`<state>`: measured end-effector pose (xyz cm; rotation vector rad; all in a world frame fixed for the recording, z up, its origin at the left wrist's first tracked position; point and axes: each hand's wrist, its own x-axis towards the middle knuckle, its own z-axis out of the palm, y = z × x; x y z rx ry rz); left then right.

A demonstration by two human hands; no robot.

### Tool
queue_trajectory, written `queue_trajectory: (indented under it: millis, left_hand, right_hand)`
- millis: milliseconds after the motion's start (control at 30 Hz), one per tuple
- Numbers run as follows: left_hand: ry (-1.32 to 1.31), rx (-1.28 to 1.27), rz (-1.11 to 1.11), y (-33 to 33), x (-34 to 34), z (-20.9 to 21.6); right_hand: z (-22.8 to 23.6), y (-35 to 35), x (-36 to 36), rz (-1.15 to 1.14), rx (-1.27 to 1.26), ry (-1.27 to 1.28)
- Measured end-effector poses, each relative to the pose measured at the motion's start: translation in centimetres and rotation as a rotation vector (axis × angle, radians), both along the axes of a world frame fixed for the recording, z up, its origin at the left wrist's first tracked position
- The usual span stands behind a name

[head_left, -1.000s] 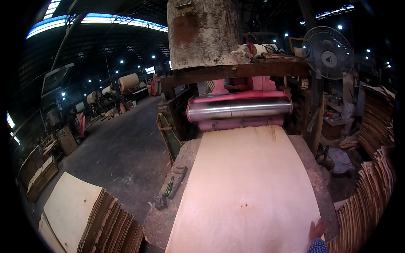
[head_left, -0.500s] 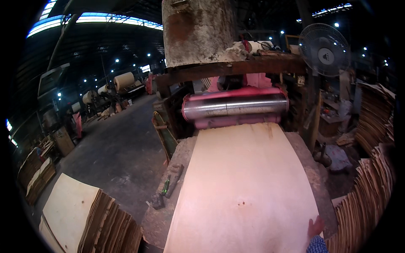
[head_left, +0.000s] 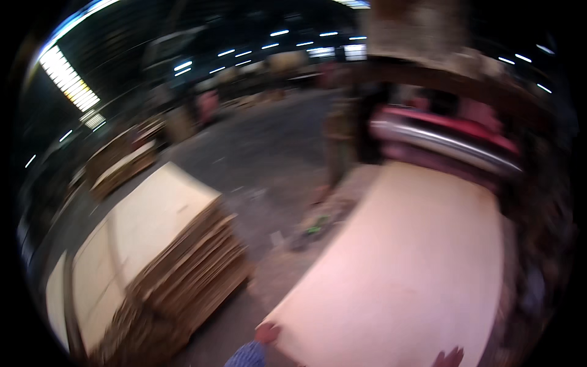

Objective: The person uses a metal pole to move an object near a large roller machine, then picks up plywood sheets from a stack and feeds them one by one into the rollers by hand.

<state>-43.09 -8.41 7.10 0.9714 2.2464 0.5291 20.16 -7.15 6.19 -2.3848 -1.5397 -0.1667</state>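
Observation:
A large pale veneer sheet (head_left: 403,269) lies on the machine's table, running from the steel roller (head_left: 446,144) toward me. My left hand (head_left: 267,333), in a blue checked sleeve, grips the sheet's near left corner. At the picture's lower edge my right hand (head_left: 449,358) holds the sheet's near edge, fingers on top of the wood. The whole picture is blurred by motion.
A tall stack of veneer sheets (head_left: 153,257) stands on the floor to my left. The red machine frame (head_left: 465,122) rises behind the roller. Grey concrete floor (head_left: 263,153) stretches away into the dim hall, with more stacks (head_left: 122,165) at the far left.
The view has swung to the left, so the stack is now large and the machine sits at the right. My left hand has come into view on the sheet's near corner.

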Motion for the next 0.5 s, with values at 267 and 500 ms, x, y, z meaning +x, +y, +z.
queue_trajectory:
  millis: [267,500]
  left_hand:
    - [0.019,0.178,0.035,-2.2,0.5,-3.4]
    - [-0.925,0.398,0.328,-3.9,3.7,3.3]
  right_hand:
    - [5.5,7.8,-25.1,0.961,-0.182,0.246]
    - [4.8,7.3,-36.0,1.292,-0.121,0.162]
